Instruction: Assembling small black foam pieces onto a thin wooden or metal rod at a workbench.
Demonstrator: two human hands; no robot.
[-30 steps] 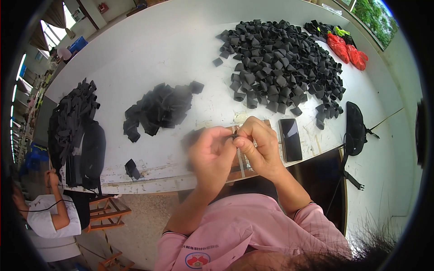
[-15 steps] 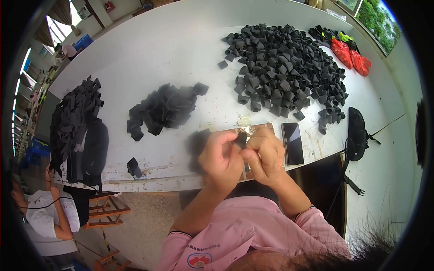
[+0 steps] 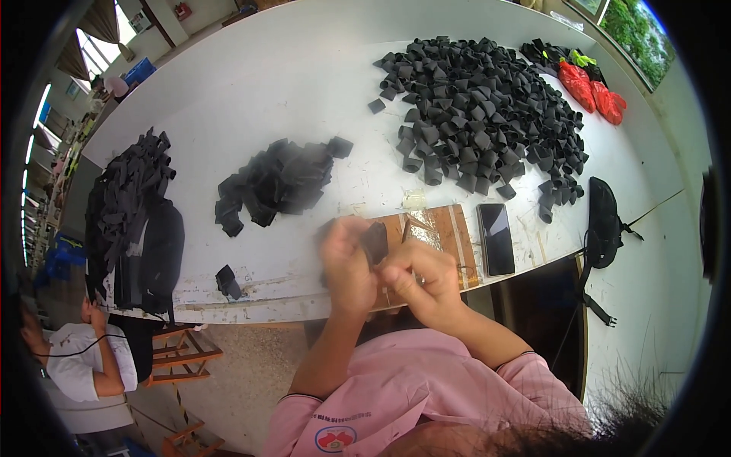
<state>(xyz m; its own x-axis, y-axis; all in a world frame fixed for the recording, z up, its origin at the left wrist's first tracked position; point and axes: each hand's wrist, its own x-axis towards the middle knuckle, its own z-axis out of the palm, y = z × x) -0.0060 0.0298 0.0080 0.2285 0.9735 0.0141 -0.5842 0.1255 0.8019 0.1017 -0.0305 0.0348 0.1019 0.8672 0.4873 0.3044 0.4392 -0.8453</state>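
Observation:
My left hand (image 3: 349,263) is closed on a small black fabric piece (image 3: 375,242), a folded loop or tube, held up above the table's near edge. Close against it is my right hand (image 3: 428,280), its fingers curled and its thumb tip at the piece's lower end. A thin stick-like tool (image 3: 407,230) pokes up from the right fist; its kind is not clear. Beneath both hands lies a brown board (image 3: 449,228) with shiny, glue-like smears and strips of tape. The palms and the lower part of the piece are hidden.
Black fabric loops form a large heap (image 3: 487,114) at the far right. Flat black pieces lie in a smaller pile (image 3: 274,183), with a stray piece (image 3: 228,282) nearer. Dark strips (image 3: 129,190) are heaped left. A phone (image 3: 496,240), black pouch (image 3: 603,221) and red bags (image 3: 590,90) lie right.
Both hands have shifted left and drawn slightly apart, uncovering more of the board. The black piece has moved left with the left hand and shows more plainly.

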